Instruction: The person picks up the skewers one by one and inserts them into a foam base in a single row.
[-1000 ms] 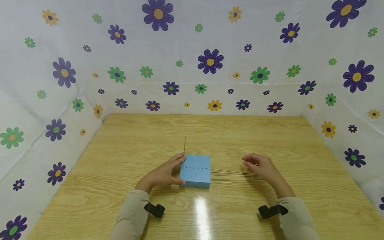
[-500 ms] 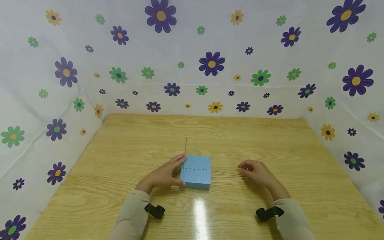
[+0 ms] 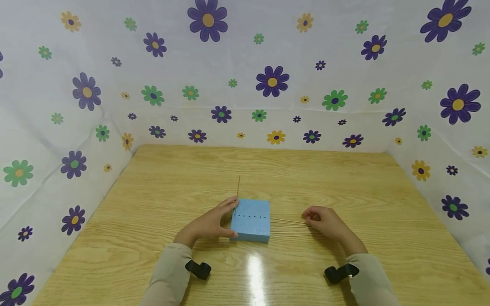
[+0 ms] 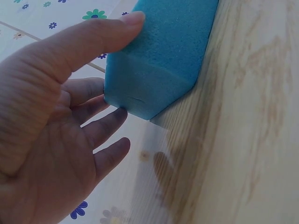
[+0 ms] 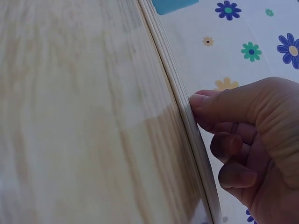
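Note:
A square blue foam block (image 3: 250, 228) with a row of small dark holes on top rests on the table. My left hand (image 3: 206, 223) holds it by its left side, thumb at the front corner and fingers at the back. In the left wrist view, the thumb lies against the foam block (image 4: 163, 42). One thin wooden stick (image 3: 239, 187) stands upright at the block's left end. Several similar sticks (image 3: 289, 221) lie flat to the right. Over them, my right hand (image 3: 325, 221) pinches at the farthest stick; in the right wrist view, thumb and forefinger meet at the sticks (image 5: 180, 100).
The wood-grain table (image 3: 191, 174) is enclosed at the back and sides by a white flower-print cloth (image 3: 237, 55). Black straps with small cameras (image 3: 340, 274) are on both wrists, over light sleeves (image 3: 369, 278).
My right hand has moved a little left and down to the lying sticks, and its thumb and forefinger have closed together. The left hand stays on the foam block.

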A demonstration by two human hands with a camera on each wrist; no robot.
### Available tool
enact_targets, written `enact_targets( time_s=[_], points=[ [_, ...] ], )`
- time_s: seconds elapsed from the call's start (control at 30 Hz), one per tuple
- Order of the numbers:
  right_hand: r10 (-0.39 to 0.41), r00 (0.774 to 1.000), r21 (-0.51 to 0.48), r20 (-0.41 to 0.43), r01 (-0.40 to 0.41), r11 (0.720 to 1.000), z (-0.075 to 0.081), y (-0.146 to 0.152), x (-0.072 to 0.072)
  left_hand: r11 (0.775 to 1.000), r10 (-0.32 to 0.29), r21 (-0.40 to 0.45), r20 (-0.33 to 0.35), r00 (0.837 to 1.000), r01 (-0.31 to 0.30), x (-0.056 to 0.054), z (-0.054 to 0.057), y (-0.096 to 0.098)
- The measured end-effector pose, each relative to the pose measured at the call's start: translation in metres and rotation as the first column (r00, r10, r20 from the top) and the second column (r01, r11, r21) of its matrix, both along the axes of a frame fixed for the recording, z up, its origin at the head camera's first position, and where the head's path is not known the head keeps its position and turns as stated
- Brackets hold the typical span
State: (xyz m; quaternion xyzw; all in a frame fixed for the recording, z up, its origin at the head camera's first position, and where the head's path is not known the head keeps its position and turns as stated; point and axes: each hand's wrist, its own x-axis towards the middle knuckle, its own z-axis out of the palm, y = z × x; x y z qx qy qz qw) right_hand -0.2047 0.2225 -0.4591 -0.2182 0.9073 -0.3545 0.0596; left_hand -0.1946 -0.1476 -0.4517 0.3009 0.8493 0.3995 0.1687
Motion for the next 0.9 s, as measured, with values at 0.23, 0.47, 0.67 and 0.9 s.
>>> enact_targets(
  time_s=[0.23, 0.47, 0.67, 0.9],
  points=[
    [0.036, 0.998, 0.06, -0.049, -0.033, 0.998, 0.001, -0.001, 0.001, 1.0, -0.001, 0.003, -0.004, 1.0, 0.001, 0.0, 0.0, 0.001],
    [0.058, 0.996, 0.119, -0.063, -0.05, 0.992, 0.001, -0.003, -0.001, 1.0, 0.004, -0.002, 0.002, 1.0, -0.004, 0.0, -0.001, 0.0],
    [0.05, 0.998, 0.139, -0.028, -0.046, 0.989, 0.004, -0.004, -0.001, 1.0, 0.007, 0.0, 0.005, 1.0, -0.007, 0.0, 0.001, 0.001],
    [0.026, 0.998, 0.135, -0.059, -0.017, 0.991, 0.015, -0.001, -0.002, 1.0, 0.005, 0.0, 0.007, 1.0, -0.005, 0.001, 0.001, 0.0]
  ],
)
